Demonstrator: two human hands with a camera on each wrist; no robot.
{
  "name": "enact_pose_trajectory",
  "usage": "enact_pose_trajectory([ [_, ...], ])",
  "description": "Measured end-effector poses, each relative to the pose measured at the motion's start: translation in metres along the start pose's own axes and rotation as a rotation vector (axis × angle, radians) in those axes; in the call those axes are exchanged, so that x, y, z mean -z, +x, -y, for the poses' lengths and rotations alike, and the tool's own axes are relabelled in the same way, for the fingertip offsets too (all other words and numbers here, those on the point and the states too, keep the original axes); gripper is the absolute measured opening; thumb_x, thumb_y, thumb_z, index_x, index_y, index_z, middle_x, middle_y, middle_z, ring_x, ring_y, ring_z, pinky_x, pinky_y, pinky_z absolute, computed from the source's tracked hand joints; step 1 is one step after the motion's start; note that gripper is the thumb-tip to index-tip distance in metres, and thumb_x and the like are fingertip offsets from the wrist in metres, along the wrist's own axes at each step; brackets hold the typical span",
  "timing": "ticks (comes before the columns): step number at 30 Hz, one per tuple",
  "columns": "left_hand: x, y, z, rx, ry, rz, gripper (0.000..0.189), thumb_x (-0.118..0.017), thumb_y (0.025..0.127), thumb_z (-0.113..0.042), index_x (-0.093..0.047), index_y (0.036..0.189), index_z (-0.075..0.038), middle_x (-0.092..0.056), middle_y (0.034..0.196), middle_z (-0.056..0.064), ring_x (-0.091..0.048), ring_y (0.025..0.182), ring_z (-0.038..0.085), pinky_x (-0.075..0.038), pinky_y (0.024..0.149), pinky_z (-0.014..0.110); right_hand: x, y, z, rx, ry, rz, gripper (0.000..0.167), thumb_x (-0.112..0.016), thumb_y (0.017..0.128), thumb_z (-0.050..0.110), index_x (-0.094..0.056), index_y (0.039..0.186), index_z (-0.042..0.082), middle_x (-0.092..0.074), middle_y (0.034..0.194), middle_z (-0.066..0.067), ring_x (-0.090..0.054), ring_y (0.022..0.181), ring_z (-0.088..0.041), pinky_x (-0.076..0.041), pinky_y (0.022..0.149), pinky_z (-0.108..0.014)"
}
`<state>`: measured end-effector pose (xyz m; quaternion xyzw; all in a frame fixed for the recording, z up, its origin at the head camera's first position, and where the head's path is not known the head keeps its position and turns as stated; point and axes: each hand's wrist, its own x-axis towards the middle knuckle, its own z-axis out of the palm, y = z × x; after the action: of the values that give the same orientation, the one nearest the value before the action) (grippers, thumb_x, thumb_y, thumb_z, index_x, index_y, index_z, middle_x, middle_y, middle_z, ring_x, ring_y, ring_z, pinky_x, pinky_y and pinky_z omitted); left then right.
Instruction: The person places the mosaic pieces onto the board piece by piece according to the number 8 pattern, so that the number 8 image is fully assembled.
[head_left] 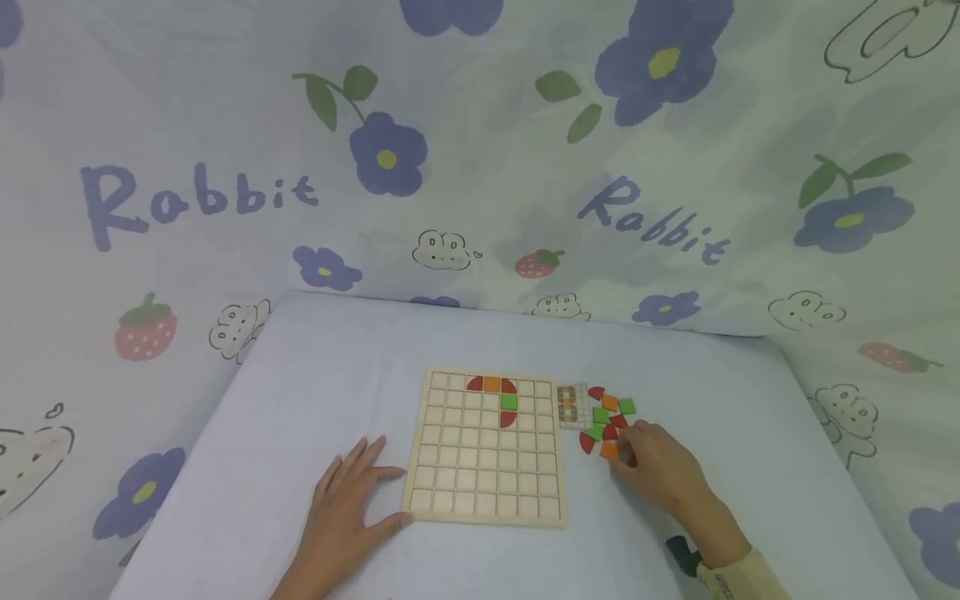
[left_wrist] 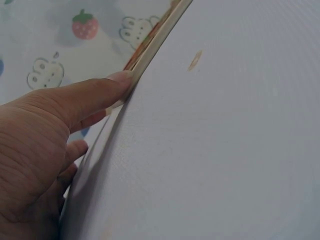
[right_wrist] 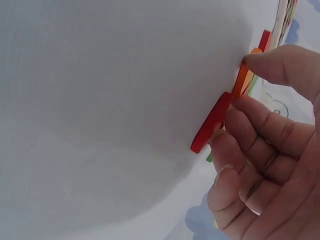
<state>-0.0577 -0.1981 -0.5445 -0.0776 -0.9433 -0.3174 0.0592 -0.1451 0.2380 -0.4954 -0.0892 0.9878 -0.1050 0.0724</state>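
A square wooden grid board [head_left: 487, 482] lies on the table. Near its top edge sit red quarter-round pieces [head_left: 508, 419], an orange square [head_left: 492, 384] and a green square [head_left: 509, 402]. My left hand [head_left: 341, 508] is spread beside the board, thumb and index fingertips touching its left edge. To the right, my right hand [head_left: 663, 471] is at a loose cluster of coloured tiles. In the right wrist view, its thumb and index finger pinch an orange square tile [right_wrist: 241, 79] by the edges. A red quarter-round tile [right_wrist: 212, 122] lies against the other curled fingers.
A small printed pattern card [head_left: 583, 408] lies between the board and the loose tiles, which include green squares [head_left: 627, 406] and red pieces [head_left: 596, 392]. A black object [head_left: 682, 556] is by the right wrist. Behind the white table hangs a printed cloth [head_left: 480, 167].
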Motion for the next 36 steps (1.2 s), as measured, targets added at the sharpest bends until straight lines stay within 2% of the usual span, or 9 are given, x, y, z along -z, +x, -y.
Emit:
enact_pose_trajectory([
  [5, 0.001, -0.002, 0.0, 0.006, 0.006, 0.008, 0.055, -0.092, 0.076, -0.04, -0.07, 0.124, -0.024, -0.04, 0.166, 0.009, -0.026, 0.155, 0.037, -0.01, 0.126, 0.056, -0.001, 0.0, 0.002, 0.016, -0.054, 0.013, 0.024, -0.086, 0.085, 0.024, -0.071, 0.098, 0.011, -0.053, 0.081, 0.004, -0.05, 0.078, -0.017, -0.054, 0.069, -0.031],
  [10, 0.004, -0.003, -0.001, 0.02, 0.004, 0.019, 0.054, -0.091, 0.077, -0.042, -0.07, 0.124, -0.024, -0.04, 0.166, 0.01, -0.026, 0.155, 0.038, -0.01, 0.126, 0.057, -0.004, 0.002, 0.003, 0.031, -0.042, 0.008, 0.03, -0.087, 0.084, 0.024, -0.071, 0.106, 0.011, -0.055, 0.088, 0.004, -0.051, 0.082, -0.017, -0.054, 0.073, -0.033],
  [15, 0.004, -0.004, -0.001, 0.012, -0.004, 0.013, 0.054, -0.09, 0.078, -0.043, -0.069, 0.124, -0.025, -0.041, 0.165, 0.01, -0.026, 0.154, 0.038, -0.007, 0.127, 0.055, -0.006, 0.003, 0.0, 0.043, -0.04, 0.023, 0.024, -0.086, 0.084, 0.022, -0.071, 0.101, 0.013, -0.052, 0.084, 0.005, -0.049, 0.078, -0.015, -0.052, 0.07, -0.032],
  [20, 0.002, -0.002, 0.0, -0.016, 0.005, -0.016, 0.054, -0.091, 0.078, -0.043, -0.07, 0.123, -0.026, -0.041, 0.165, 0.009, -0.028, 0.154, 0.038, -0.01, 0.127, 0.054, -0.003, 0.006, -0.003, 0.043, -0.037, 0.018, 0.022, -0.084, 0.083, 0.022, -0.071, 0.096, 0.009, -0.051, 0.078, 0.004, -0.048, 0.073, -0.015, -0.05, 0.067, -0.032],
  [26, 0.002, -0.002, -0.001, 0.003, -0.005, 0.001, 0.053, -0.09, 0.078, -0.045, -0.069, 0.124, -0.026, -0.04, 0.165, 0.008, -0.026, 0.155, 0.036, -0.01, 0.126, 0.056, -0.002, 0.008, -0.004, 0.064, -0.03, 0.039, 0.02, -0.082, 0.082, 0.021, -0.068, 0.09, 0.01, -0.051, 0.077, 0.004, -0.048, 0.071, -0.014, -0.049, 0.065, -0.032],
  [36, 0.002, -0.005, -0.001, -0.041, 0.0, -0.043, 0.053, -0.09, 0.078, -0.044, -0.069, 0.123, -0.028, -0.042, 0.164, 0.007, -0.03, 0.153, 0.036, -0.008, 0.128, 0.047, -0.004, 0.008, -0.007, 0.068, -0.015, 0.025, 0.02, -0.082, 0.081, 0.022, -0.07, 0.092, 0.01, -0.052, 0.077, 0.005, -0.048, 0.071, -0.012, -0.051, 0.065, -0.03],
])
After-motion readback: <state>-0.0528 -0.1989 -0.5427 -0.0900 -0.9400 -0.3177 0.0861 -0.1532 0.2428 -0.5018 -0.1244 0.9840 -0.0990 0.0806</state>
